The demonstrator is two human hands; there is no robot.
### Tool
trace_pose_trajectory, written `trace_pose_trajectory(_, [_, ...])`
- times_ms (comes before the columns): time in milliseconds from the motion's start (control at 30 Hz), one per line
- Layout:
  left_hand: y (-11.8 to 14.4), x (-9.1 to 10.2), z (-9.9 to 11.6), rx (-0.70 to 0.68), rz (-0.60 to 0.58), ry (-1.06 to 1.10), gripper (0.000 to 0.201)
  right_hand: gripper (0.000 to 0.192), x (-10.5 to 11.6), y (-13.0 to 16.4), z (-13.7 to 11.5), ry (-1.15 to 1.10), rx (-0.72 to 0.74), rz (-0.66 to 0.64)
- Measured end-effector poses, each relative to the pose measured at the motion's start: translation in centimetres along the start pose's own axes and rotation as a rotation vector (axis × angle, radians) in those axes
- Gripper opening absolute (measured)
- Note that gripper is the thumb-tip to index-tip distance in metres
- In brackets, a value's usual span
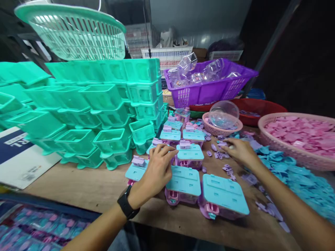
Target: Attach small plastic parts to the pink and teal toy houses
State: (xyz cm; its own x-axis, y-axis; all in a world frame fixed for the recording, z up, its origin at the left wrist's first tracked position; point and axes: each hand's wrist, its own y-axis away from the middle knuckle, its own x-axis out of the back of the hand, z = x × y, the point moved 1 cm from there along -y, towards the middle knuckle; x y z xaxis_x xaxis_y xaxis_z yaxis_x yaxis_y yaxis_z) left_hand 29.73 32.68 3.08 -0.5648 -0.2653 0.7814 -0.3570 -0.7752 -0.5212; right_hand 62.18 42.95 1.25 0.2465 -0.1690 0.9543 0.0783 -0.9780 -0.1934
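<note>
Left hand [157, 170], black watch [127, 206] at the wrist, reaches forward palm down, fingers curled together on a toy box [159, 148] with a blue lid, mid-counter [86, 188] among like boxes. Right hand [239, 150], arm stretched from lower right, lies palm down with fingers bent and closed over small lilac parts [222, 155] just beside the boxes; whether it pinches one cannot be told. Card [18, 157] at left, by the stacked green tubs [86, 111], bears print too blurred to read.
</note>
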Motion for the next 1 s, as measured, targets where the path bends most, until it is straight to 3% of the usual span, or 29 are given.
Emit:
trace_pose_trajectory(100, [1.8,1.2,0.4,-0.017,0.054,0.036,0.052,0.037,1.9,3.4,-3.7,-0.480,0.079,0.116])
trace_pose_trajectory(167, [3.0,1.6,0.8,-0.017,0.078,0.057,0.052,0.037,2.1,5.8,-7.4,-0.705,0.199,0.013])
trace_pose_trajectory(233, [4.1,1.6,1.1,-0.010,0.085,0.060,0.053,0.032,1.4,7.6,-11.0,-0.792,0.288,-0.088])
trace_pose_trajectory(333, [5.1,1.3,1.4,-0.008,0.050,0.034,0.056,0.025,-0.1,8.5,-14.2,-0.711,0.337,-0.100])
trace_pose_trajectory(500, [5.6,0.5,1.3,-0.030,-0.077,-0.013,0.078,0.020,-0.8,8.7,-14.7,-0.460,0.383,-0.015])
trace_pose_trajectory(667, [6.2,-0.9,1.4,-0.120,-0.056,-0.139,0.089,0.026,-0.7,9.3,-14.2,-0.418,0.439,-0.003])
trace_pose_trajectory(833, [6.6,-2.1,0.9,-0.171,0.089,-0.181,0.077,0.028,-1.0,9.3,-14.2,-0.447,0.453,-0.016])
trace_pose_trajectory(1000, [6.6,-2.2,0.4,-0.155,0.050,-0.193,0.069,0.020,-1.4,10.2,-15.6,-0.415,0.454,-0.012])
